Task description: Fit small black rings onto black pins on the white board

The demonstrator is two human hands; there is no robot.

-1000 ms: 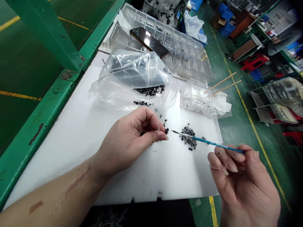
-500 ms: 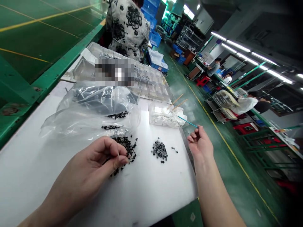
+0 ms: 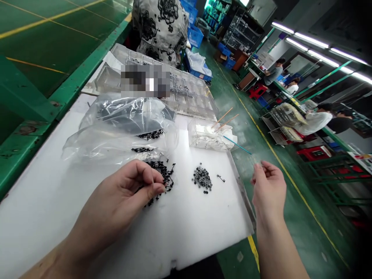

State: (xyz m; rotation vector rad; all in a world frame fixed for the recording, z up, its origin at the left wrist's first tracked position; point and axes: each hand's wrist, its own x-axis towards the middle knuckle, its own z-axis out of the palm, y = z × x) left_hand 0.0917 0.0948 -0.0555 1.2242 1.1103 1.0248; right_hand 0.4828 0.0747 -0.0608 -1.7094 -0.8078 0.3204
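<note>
Head view: L hand (image 3: 122, 193) is at near-left, thumb & fingertips pressed together right over a loose pile of small black parts (image 3: 159, 176) (can't tell if a part is in the pinch). Pile sits on a white foam sheet (image 3: 186, 236), just past the fingertips. R hand (image 3: 269, 190) is off the sheet's right edge, fingers loosely curled, nothing visible in them. Betw. the hands: a heap of small grey rings (image 3: 202, 179), w/ one black part (image 3: 221, 178) just right of it. Far-left of the pile: clear plastic bag (image 3: 122, 131) w/ more black parts on it. Farther right: clear box (image 3: 202, 135) holding white tissue, two wooden sticks (image 3: 222, 118) & a blue-handled brush (image 3: 236, 144) leaning out. Behind: clear compartment tray (image 3: 188, 93), partly under a pixelated patch. Far end: a co-worker in a floral top (image 3: 159, 27) (back turned).
</note>
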